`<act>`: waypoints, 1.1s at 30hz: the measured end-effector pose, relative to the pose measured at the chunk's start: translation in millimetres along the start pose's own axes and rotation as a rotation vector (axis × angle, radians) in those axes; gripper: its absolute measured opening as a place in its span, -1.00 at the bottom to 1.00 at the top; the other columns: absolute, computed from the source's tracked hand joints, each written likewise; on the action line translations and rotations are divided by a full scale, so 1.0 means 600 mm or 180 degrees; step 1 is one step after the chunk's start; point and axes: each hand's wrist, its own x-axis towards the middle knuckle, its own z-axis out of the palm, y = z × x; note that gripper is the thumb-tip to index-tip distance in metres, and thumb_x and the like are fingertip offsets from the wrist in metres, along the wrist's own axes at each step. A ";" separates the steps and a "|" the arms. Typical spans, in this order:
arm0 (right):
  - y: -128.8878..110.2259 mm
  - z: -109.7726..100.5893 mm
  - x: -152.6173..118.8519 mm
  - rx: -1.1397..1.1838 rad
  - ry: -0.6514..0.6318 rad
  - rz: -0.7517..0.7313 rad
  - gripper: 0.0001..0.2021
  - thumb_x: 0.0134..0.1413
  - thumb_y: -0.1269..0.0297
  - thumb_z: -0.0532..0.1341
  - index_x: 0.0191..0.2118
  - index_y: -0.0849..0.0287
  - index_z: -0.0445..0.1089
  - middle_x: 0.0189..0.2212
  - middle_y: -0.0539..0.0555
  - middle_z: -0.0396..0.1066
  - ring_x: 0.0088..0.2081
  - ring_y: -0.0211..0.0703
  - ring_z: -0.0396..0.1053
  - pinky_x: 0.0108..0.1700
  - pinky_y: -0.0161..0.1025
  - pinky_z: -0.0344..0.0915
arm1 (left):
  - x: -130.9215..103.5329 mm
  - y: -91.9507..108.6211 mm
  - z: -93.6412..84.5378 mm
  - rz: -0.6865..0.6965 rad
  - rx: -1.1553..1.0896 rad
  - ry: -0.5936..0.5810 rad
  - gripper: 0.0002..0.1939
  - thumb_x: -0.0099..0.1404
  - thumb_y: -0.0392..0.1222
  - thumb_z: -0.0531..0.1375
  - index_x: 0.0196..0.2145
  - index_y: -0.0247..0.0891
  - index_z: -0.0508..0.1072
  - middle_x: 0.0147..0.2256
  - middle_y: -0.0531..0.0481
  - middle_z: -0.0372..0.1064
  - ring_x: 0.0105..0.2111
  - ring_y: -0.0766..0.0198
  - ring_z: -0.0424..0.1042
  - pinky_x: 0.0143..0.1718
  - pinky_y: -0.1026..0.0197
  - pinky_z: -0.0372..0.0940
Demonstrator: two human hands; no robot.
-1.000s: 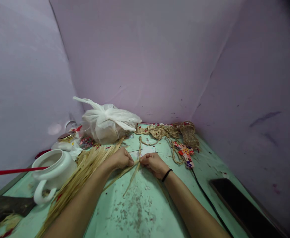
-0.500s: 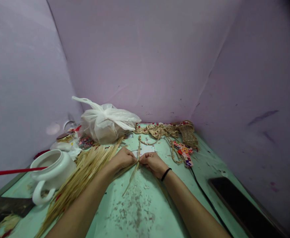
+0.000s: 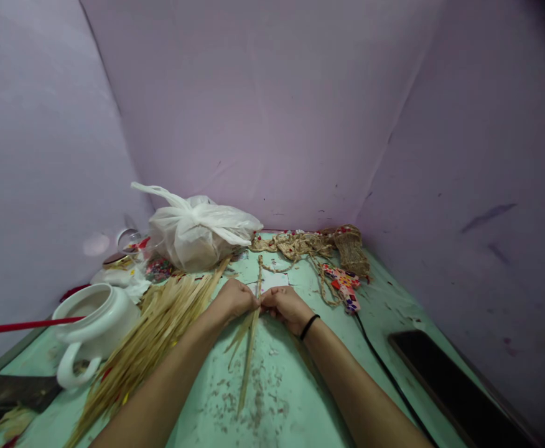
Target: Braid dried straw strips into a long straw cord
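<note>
A narrow straw braid (image 3: 260, 274) runs away from me along the middle of the table, and its loose straw strands (image 3: 250, 354) trail toward me. My left hand (image 3: 236, 298) pinches the strands at the braid's near end. From the other side my right hand (image 3: 287, 308), with a black band on its wrist, is closed on the same spot, the fingertips of both hands nearly meeting. The exact grip of each finger is hidden. Left of my left forearm lies a thick bundle of dry straw (image 3: 160, 330).
A white pot (image 3: 109, 323) with a red stick (image 3: 30, 326) stands left, near a dark blade (image 3: 20, 391). Behind are a tied plastic bag (image 3: 198, 230) and braided straw pieces (image 3: 295, 246). Rightward lie a patterned glue gun (image 3: 344, 286), its cord and a black phone (image 3: 450, 379).
The loose strands below my hands have shifted; a long one now hangs nearly straight toward me, with others fanned to its left. Both hands stay at the braid's end.
</note>
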 end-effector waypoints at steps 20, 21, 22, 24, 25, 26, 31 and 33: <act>0.004 -0.004 -0.003 0.0080 -0.0306 0.0028 -0.96 -0.36 0.44 0.07 -0.68 0.25 0.19 -0.89 -0.16 -0.03 -0.80 -0.49 -0.21 -0.71 -0.40 -0.36 | -0.022 0.001 0.020 -0.0645 -0.1087 -0.0550 -0.94 -0.08 -0.36 0.09 -0.54 -0.31 0.25 -0.78 0.17 0.11 -0.81 0.50 0.00 -0.79 0.41 -0.20; 0.003 -0.004 -0.004 0.0055 -0.0329 0.0024 -0.96 -0.36 0.45 0.07 -0.68 0.26 0.21 -0.88 -0.15 -0.01 -0.80 -0.49 -0.21 -0.71 -0.39 -0.36 | -0.020 -0.002 0.020 -0.0692 -0.1097 -0.0615 -0.97 -0.08 -0.35 0.09 -0.58 -0.34 0.25 -0.77 0.14 0.14 -0.81 0.51 0.03 -0.79 0.42 -0.16; 0.003 -0.004 -0.004 0.0034 -0.0339 0.0018 -0.96 -0.36 0.45 0.06 -0.67 0.27 0.22 -0.88 -0.15 0.00 -0.80 -0.49 -0.21 -0.71 -0.39 -0.36 | -0.019 -0.004 0.020 -0.0729 -0.1090 -0.0641 -0.95 -0.08 -0.34 0.10 -0.62 -0.35 0.25 -0.76 0.12 0.15 -0.81 0.51 0.04 -0.79 0.42 -0.13; 0.002 -0.005 -0.005 0.0010 -0.0319 -0.0019 -0.96 -0.36 0.46 0.06 -0.66 0.27 0.23 -0.87 -0.14 0.02 -0.80 -0.49 -0.20 -0.70 -0.39 -0.36 | -0.016 -0.009 0.018 -0.0711 -0.1098 -0.0643 -0.89 -0.07 -0.30 0.12 -0.66 -0.36 0.24 -0.76 0.11 0.14 -0.81 0.51 0.05 -0.80 0.41 -0.10; 0.003 -0.006 -0.006 0.0011 -0.0283 -0.0039 -0.96 -0.36 0.47 0.06 -0.65 0.27 0.23 -0.86 -0.14 0.03 -0.79 -0.49 -0.20 -0.70 -0.38 -0.36 | -0.015 -0.011 0.017 -0.0646 -0.1141 -0.0650 -0.88 -0.08 -0.28 0.13 -0.66 -0.37 0.25 -0.76 0.11 0.14 -0.81 0.50 0.06 -0.81 0.41 -0.09; 0.004 -0.007 -0.005 0.0017 -0.0256 -0.0054 -0.96 -0.36 0.46 0.06 -0.65 0.26 0.22 -0.85 -0.14 0.03 -0.79 -0.48 -0.20 -0.70 -0.38 -0.36 | -0.015 -0.013 0.015 -0.0564 -0.1207 -0.0703 -0.87 -0.08 -0.26 0.14 -0.65 -0.37 0.26 -0.75 0.11 0.15 -0.80 0.50 0.07 -0.81 0.41 -0.07; 0.007 -0.011 -0.004 -0.0013 -0.0247 -0.0019 -0.92 -0.32 0.44 0.05 -0.69 0.23 0.17 -0.88 -0.16 -0.07 -0.80 -0.47 -0.24 -0.70 -0.38 -0.36 | -0.016 -0.015 0.006 -0.0439 -0.1366 -0.0914 -0.93 -0.12 -0.30 0.13 -0.60 -0.38 0.30 -0.70 0.08 0.22 -0.77 0.49 0.13 -0.78 0.41 0.01; 0.006 -0.010 -0.005 -0.0081 -0.0238 -0.0025 -0.91 -0.31 0.44 0.05 -0.70 0.23 0.16 -0.88 -0.16 -0.08 -0.80 -0.47 -0.23 -0.71 -0.38 -0.36 | -0.017 -0.015 0.008 -0.0394 -0.1242 -0.0811 -0.95 -0.12 -0.31 0.11 -0.61 -0.37 0.30 -0.72 0.09 0.20 -0.79 0.49 0.10 -0.79 0.40 -0.03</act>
